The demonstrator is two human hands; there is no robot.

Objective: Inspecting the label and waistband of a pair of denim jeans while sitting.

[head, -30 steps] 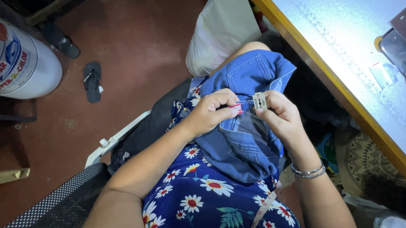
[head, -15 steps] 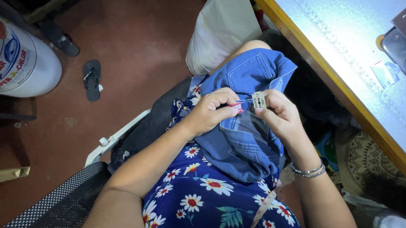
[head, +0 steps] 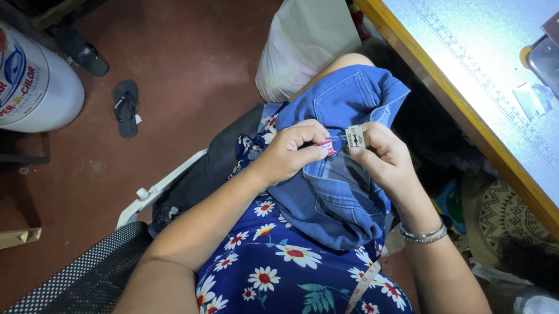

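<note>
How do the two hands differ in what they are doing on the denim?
The left hand pinches a small red tool at its fingertips; the right hand pinches a small pale tag on the denim. The right wrist wears bracelets; the left wrist is bare. Both hands rest on the denim over the lap, fingertips nearly meeting at the same spot.

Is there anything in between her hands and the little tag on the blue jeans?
No, nothing visible. The right hand pinches the small tag directly, and the left hand holds a small tool with a red handle against the denim garment right beside it.
</note>
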